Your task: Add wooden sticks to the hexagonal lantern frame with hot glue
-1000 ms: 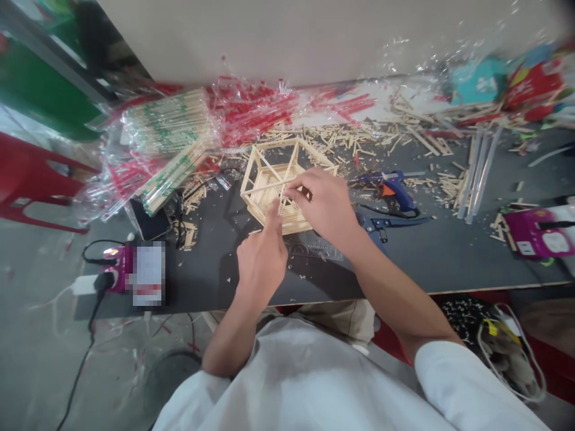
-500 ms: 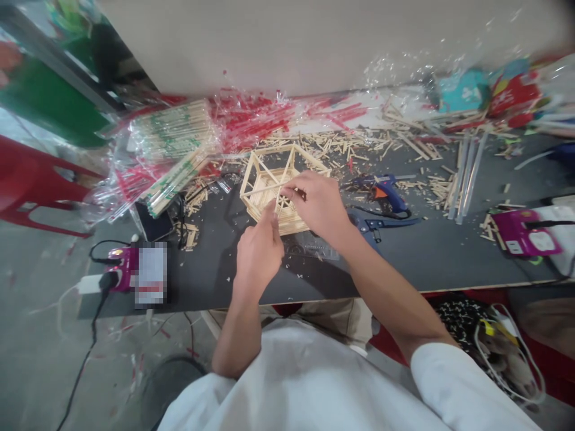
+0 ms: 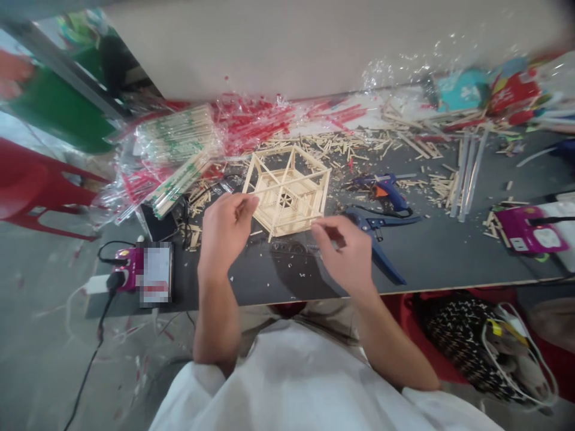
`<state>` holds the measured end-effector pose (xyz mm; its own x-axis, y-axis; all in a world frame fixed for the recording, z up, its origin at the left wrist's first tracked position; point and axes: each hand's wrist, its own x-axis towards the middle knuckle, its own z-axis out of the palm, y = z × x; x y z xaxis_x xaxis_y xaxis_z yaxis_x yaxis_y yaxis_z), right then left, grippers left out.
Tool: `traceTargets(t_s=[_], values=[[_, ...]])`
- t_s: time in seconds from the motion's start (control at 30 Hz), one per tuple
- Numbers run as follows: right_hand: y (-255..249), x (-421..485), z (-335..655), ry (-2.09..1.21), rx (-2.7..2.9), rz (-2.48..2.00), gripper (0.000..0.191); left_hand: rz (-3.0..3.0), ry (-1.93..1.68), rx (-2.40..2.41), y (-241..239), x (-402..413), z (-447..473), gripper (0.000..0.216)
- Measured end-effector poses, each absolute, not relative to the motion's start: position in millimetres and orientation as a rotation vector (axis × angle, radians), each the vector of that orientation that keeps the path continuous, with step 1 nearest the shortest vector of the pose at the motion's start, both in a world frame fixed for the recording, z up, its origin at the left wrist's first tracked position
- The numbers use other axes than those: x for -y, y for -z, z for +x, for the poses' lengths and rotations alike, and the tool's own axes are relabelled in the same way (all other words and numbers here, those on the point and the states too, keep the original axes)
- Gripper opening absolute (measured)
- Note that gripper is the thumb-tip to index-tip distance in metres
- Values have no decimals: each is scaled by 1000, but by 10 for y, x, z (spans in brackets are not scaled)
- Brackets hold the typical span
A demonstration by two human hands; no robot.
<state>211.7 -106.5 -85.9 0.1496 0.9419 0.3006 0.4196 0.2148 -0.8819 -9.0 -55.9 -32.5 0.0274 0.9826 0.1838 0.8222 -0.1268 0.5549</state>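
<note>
A six-sided frame of thin wooden sticks (image 3: 302, 175), with spokes and layered rings inside, rests on the dark tabletop. At its near left corner, my left hand (image 3: 227, 233) is closed, thumb and forefinger pinched on the frame. My right hand (image 3: 345, 248) pinches at the near right corner, where a stick runs along the near side. The fingers partly cover both gripped spots. Blue-handled cutters (image 3: 380, 239) lie just right of my right hand, with a blue glue gun (image 3: 390, 190) behind them.
Stick offcuts (image 3: 332, 142) litter the back of the table. Bundled sticks (image 3: 179, 179) and plastic wrapping lie at the left. Clear glue sticks (image 3: 469, 173) and a purple power block (image 3: 532, 230) are at the right; another purple block (image 3: 127, 269) and a phone (image 3: 157, 272) sit front left.
My hands have parted from above the frame's middle: the left moved left to one corner, the right moved toward me to another. The frame's centre is now uncovered.
</note>
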Motion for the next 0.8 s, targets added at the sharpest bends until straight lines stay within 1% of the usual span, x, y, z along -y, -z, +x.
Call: traceTargets(t_s=[0.1, 0.17, 0.23, 0.3, 0.43, 0.63, 0.8], values=[[986, 1244, 1938, -1122, 1288, -1338, 32, 2087, -566, -1734, 229, 370, -54, 33], [1053, 1278, 1800, -1379, 1174, -1277, 40, 2109, -378, -1717, 157, 262, 21, 41], [1084, 1261, 1678, -1556, 1082, -1205, 46, 2108, -245, -1719, 100, 171, 105, 51], [1078, 1220, 1583, -1678, 1018, -1122, 52, 2108, -174, -1730, 67, 95, 171, 56], [1012, 1132, 1464, -1812, 911, -1012, 58, 2077, -99, -1730, 45, -13, 219, 58], [962, 1060, 1390, -1964, 721, -889, 55, 2062, -60, -1608, 6, -80, 214, 51], [968, 1036, 1398, -1962, 679, -907, 52, 2039, -39, -1588, -29, -77, 219, 41]])
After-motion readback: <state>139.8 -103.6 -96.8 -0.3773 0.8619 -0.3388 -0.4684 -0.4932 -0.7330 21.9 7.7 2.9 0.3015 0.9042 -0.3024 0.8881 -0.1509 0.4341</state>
